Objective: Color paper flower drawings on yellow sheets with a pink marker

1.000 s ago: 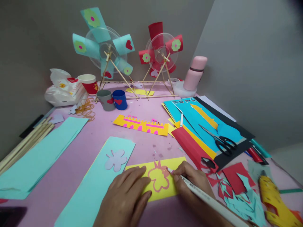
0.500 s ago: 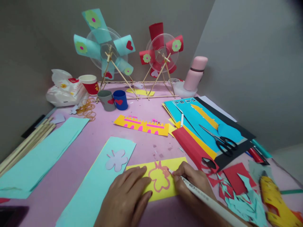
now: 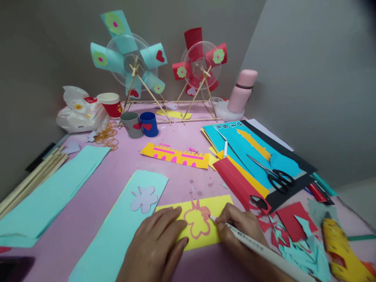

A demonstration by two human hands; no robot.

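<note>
The pink surface (image 3: 117,168) fills the frame from the left edge to the lower right. On it, at upper left, stands a mint windmill (image 3: 132,62) on stick legs; right of it, at upper centre, is a smaller red windmill (image 3: 202,64). Blue sheets (image 3: 235,141) lie at centre right. At bottom centre, the left hand (image 3: 155,243) rests palm down with fingers slightly spread, on the left part of the yellow card (image 3: 216,204). Right of it, the right hand (image 3: 241,225) pinches a white pen (image 3: 252,244) between thumb and fingers. The card lies on the surface at lower centre. Scissors (image 3: 273,174) rest at centre right. A pink butterfly outline (image 3: 199,222) marks the card; the pen's tip is at its partly filled upper-right wing. A lilac butterfly (image 3: 144,199) lies on a mint strip (image 3: 117,227), left of the card.
</note>
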